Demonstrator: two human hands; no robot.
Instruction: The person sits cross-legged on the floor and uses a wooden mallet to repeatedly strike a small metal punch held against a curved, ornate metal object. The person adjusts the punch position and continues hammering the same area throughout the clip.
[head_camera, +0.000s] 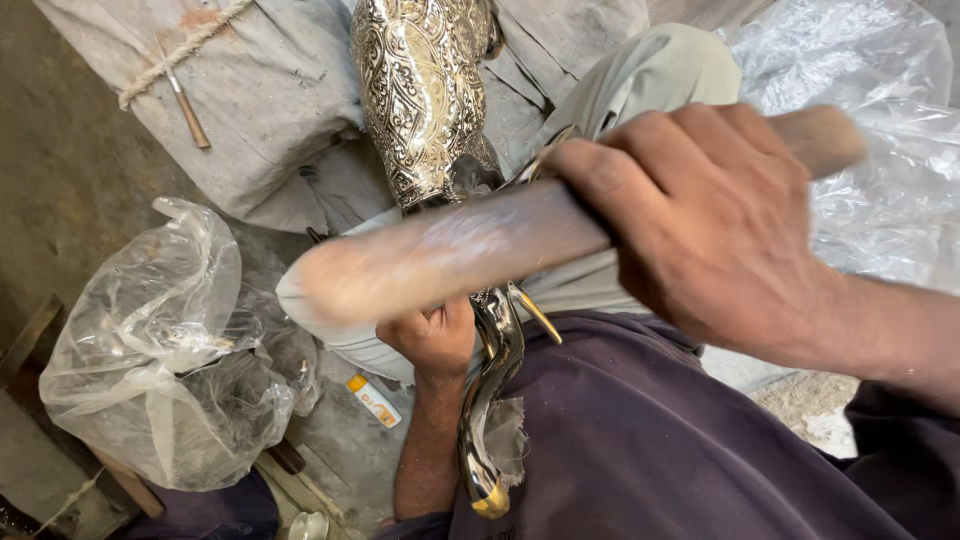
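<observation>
My right hand grips a thick wooden stick that lies crosswise over my lap, blurred at its left end. Beneath it my left hand clasps a curved, shiny metal spout-like piece with a brass-coloured tip, resting against my dark purple garment. An engraved silver-and-gold metal vessel stands up from my knee just beyond the stick. Where the curved piece meets the vessel is hidden behind the stick.
A crumpled clear plastic bag lies on the floor at left. Grey cloth with a small wooden-handled tool and a rope lies behind. More clear plastic is at right. A small orange-and-white tube lies on the floor.
</observation>
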